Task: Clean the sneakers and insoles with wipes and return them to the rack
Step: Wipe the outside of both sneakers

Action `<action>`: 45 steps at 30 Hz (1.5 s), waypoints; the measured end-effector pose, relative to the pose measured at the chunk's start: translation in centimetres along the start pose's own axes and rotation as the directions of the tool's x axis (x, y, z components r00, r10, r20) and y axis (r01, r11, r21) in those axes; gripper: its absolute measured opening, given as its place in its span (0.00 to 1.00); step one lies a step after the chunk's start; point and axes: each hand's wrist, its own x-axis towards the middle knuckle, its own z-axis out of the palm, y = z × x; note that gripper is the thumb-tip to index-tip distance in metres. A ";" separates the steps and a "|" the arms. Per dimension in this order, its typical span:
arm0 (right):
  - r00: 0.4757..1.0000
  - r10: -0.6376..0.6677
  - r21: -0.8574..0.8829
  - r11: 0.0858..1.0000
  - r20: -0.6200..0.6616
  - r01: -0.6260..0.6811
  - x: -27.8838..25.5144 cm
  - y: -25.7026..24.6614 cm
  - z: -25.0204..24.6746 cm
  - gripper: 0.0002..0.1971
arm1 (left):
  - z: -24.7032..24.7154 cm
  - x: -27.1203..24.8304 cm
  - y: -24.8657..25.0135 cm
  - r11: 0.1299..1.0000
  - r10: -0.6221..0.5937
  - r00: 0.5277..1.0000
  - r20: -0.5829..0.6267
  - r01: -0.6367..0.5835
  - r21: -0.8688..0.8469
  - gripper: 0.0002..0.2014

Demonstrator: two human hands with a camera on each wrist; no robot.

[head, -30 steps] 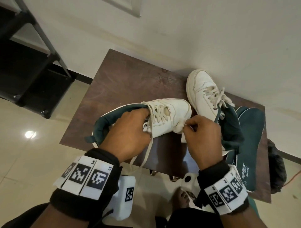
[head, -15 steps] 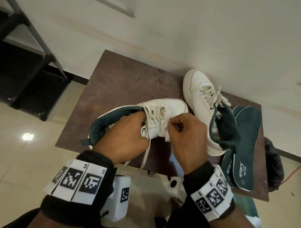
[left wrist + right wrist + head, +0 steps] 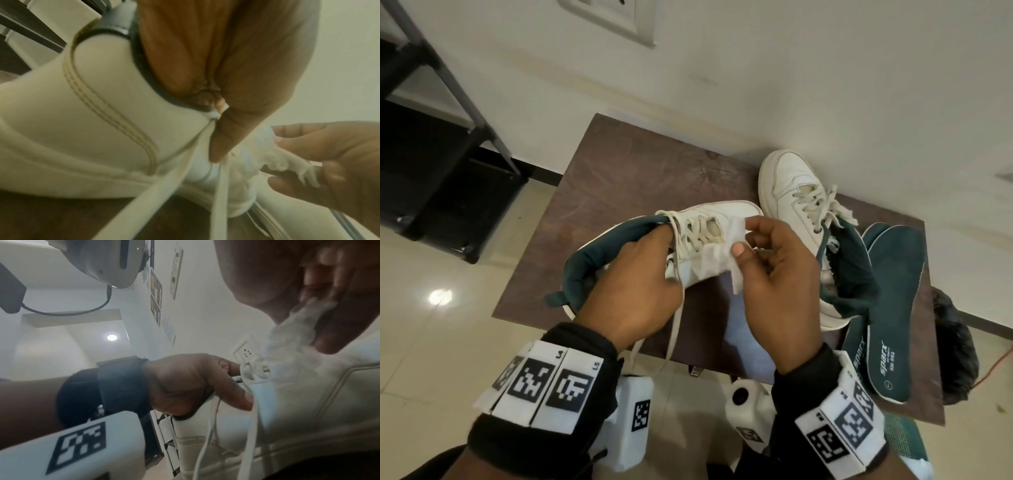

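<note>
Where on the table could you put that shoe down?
The table's far-left part, between the wall and the held sneaker, looks bare. The right side is crowded: the second sneaker and both insoles lie there.

head view down over both hands, wrist views close, all sharing the held sneaker (image 3: 709,222)

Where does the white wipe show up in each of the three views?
Head: wipe at centre, pinched by the right hand.
Left wrist: wipe right of centre, crumpled against the fingers.
Right wrist: wipe upper right, under the thumb.
Shared landmark: the held sneaker, which the wipe touches.
</note>
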 end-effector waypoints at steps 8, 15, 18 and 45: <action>0.998 0.056 0.136 0.989 -0.008 -0.055 0.3 -0.1 -1.5 0.09 | 0.4 1.0 2.5 0.948 -0.050 0.959 -0.277 0.133 0.290 0.21; 0.993 0.064 0.143 0.988 -0.095 -0.050 1.7 0.6 -4.4 0.15 | 2.2 0.0 5.0 0.886 0.048 0.897 -0.439 0.165 0.432 0.23; 0.985 0.010 0.088 0.996 -0.174 0.006 2.2 1.0 -5.7 0.12 | 3.8 -0.3 7.0 0.874 0.235 0.839 -0.490 0.039 0.485 0.24; 0.876 0.056 0.109 0.994 -0.479 -0.004 3.8 4.3 -12.5 0.07 | 8.7 0.3 8.6 0.918 0.387 0.921 -0.041 -0.389 -0.079 0.11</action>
